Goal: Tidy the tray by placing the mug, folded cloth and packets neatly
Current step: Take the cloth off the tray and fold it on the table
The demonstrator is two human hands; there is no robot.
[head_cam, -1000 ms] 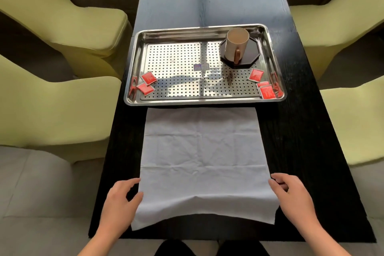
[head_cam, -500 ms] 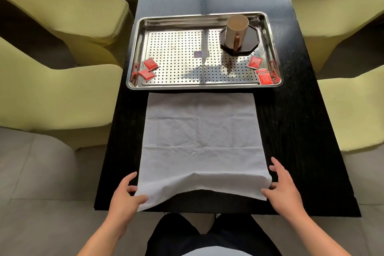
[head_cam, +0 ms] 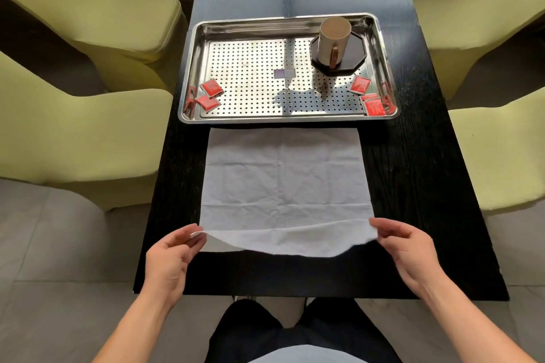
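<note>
A white cloth [head_cam: 283, 183] lies spread on the black table [head_cam: 413, 186] in front of a perforated steel tray [head_cam: 250, 74]. My left hand [head_cam: 171, 259] pinches the cloth's near left corner, and my right hand [head_cam: 407, 247] pinches the near right corner. The near edge is lifted off the table. A beige mug [head_cam: 334, 38] stands on a dark octagonal coaster [head_cam: 355, 56] at the tray's back right. Two red packets [head_cam: 210, 94] lie at the tray's front left, and several more red packets [head_cam: 368, 94] at its front right.
Yellow-green chairs [head_cam: 88, 23] flank the table on both sides, another pair of chairs [head_cam: 486, 23] on the right. The table's near edge is close to my legs. Grey floor tiles show at the lower left.
Both hands have closed on the cloth's near corners and raised its near edge, which hung over the table edge before. The view has pulled back from the tray.
</note>
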